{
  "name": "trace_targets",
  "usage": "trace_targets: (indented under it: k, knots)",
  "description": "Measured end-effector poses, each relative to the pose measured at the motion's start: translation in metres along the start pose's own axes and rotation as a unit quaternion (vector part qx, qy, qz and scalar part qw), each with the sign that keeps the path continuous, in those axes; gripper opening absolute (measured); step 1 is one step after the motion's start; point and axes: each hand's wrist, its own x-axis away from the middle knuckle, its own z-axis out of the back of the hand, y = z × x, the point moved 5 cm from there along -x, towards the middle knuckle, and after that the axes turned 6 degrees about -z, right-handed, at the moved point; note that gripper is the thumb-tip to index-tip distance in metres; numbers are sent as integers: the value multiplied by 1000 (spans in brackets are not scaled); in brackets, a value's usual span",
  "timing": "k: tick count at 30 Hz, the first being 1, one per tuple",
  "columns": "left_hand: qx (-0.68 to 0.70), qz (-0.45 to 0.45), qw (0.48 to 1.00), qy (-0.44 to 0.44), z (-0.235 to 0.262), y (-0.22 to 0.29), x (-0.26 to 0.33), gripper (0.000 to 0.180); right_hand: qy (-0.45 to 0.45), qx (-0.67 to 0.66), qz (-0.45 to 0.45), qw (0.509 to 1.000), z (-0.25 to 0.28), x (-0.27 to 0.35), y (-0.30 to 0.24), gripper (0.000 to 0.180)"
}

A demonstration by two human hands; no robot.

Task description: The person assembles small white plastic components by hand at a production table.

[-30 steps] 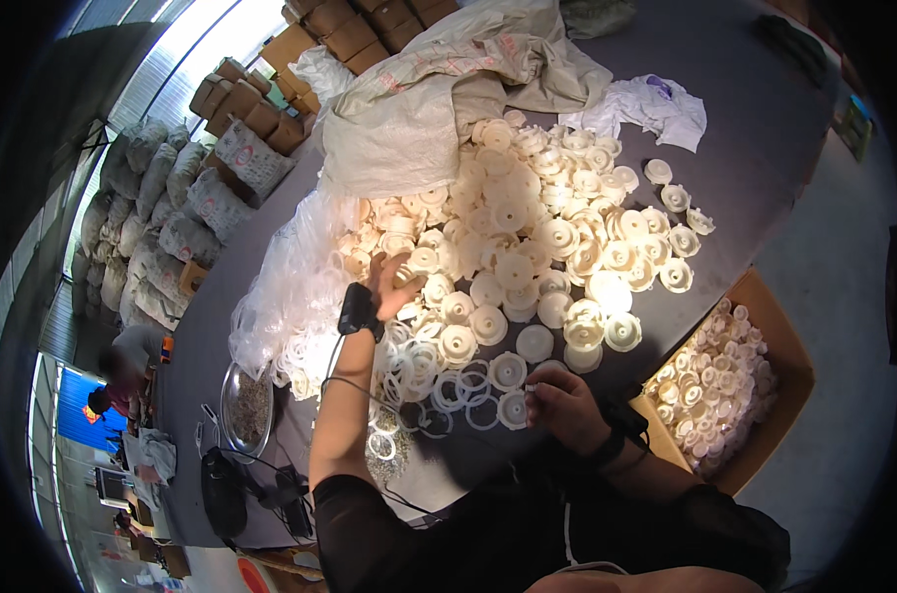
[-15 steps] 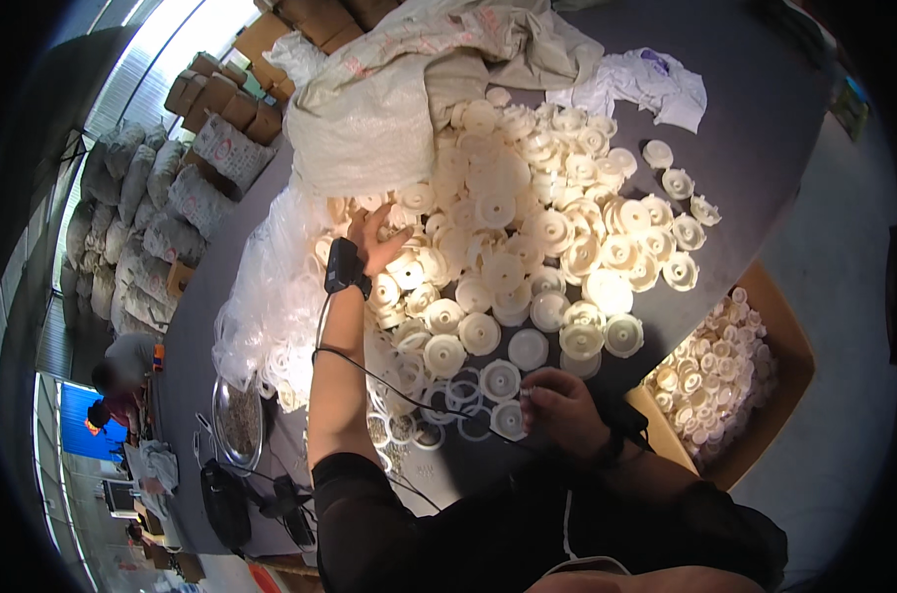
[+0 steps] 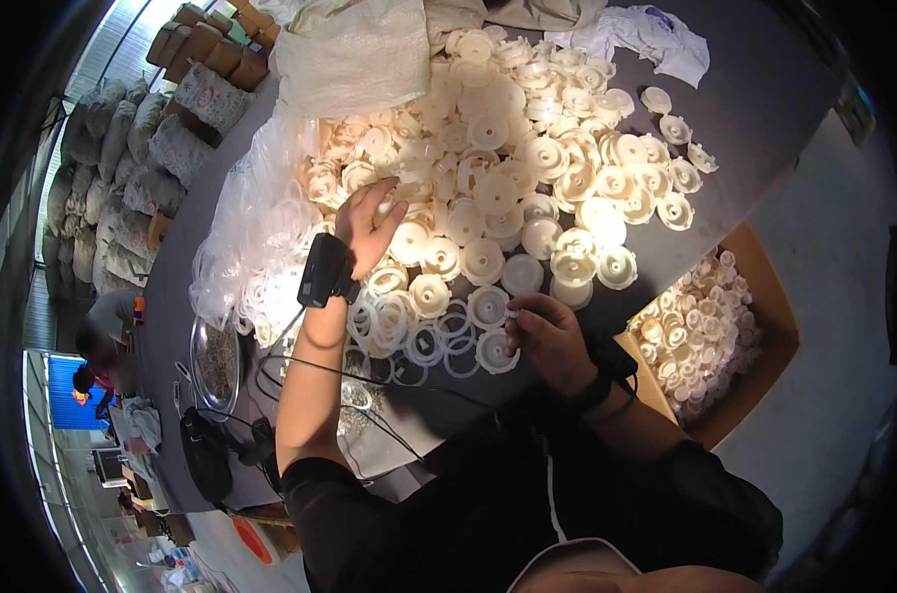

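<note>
White plastic discs (image 3: 508, 188) under both hands

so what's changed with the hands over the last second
The left hand has reached farther up into the heap of cream plastic discs, fingers now on one there. The right hand stayed near the table's near edge, still pinching a small white piece by the clear rings. The cardboard box of parts has not moved.

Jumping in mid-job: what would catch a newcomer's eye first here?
The big heap of cream plastic discs covering the middle of the dark table. The left hand reaches into its near edge, while the right hand pinches a small piece close to the body. A cardboard box of the same discs sits at the right.
</note>
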Motion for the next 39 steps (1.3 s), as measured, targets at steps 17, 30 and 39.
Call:
trace_targets:
  k: [17, 30, 39]
  knots:
    - [-31, 19, 977, 208, -10, 59, 99, 32, 11, 64, -35, 997, 0, 22, 14, 20]
    - [-66, 4, 986, 153, -17, 52, 119, 32, -12, 100, -39, 994, -15, 28, 28, 20]
    - [7, 94, 987, 127, -9, 23, 126, 42, -35, 68, -42, 996, -17, 36, 33, 23]
